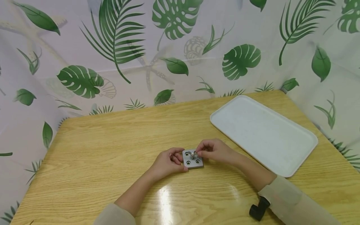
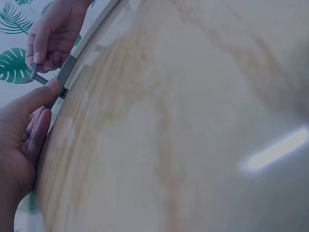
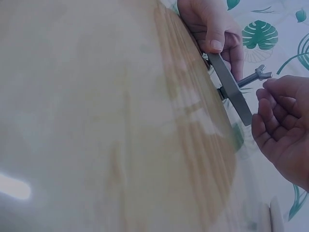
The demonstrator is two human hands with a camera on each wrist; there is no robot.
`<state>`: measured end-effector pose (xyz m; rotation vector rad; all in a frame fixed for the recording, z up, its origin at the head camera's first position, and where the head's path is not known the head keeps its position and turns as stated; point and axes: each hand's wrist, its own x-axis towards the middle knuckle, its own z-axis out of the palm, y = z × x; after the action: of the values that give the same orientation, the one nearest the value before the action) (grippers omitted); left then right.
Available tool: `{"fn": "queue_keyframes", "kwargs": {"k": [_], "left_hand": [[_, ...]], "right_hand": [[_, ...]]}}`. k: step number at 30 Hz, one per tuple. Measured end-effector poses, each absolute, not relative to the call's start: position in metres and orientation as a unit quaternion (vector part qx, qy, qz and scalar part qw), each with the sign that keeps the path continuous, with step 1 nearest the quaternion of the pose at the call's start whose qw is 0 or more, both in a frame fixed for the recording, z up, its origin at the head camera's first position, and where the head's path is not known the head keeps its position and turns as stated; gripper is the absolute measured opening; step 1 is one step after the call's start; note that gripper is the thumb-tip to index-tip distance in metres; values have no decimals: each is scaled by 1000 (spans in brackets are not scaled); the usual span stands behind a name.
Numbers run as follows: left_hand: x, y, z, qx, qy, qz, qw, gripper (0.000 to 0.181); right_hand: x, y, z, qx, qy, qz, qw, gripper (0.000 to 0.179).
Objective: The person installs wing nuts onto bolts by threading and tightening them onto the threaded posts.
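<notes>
While left hand (image 1: pixel 167 162) grips metal plate (image 1: pixel 193 164), thumb at near corner, right hand (image 1: pixel 216 151), fingers curled, pinches wing bolt (image 1: pixel 192 154).

- Plate (image 1: pixel 192 164): square, grey, metallic, with round recessed holes near its corners.
- Plate pose: lay flat on the bench (image 1: pixel 112 156), near the middle of its width; dark parts showed beneath its underside.
- Wing screw (image 3: pixel 250 80): grey, metallic, with a threaded shank and winged head.
- Screw pose: stood upright at the plate's centre, head uppermost, with thread exposed between head and plate.
</notes>
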<state>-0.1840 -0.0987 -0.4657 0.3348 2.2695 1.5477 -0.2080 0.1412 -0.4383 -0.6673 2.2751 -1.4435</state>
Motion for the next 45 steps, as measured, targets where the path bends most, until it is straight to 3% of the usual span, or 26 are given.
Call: {"fn": "queue_keyframes", "kwargs": {"k": [22,45], "left_hand": [[-185,-100,-467,127,800,557,184,72],[-185,-100,-468,128,806,548,185,70]], "right_hand": [[-210,133,-438,-204,831,-495,153,26],[-205,137,-437,-210,829,-495,154,16]]}}
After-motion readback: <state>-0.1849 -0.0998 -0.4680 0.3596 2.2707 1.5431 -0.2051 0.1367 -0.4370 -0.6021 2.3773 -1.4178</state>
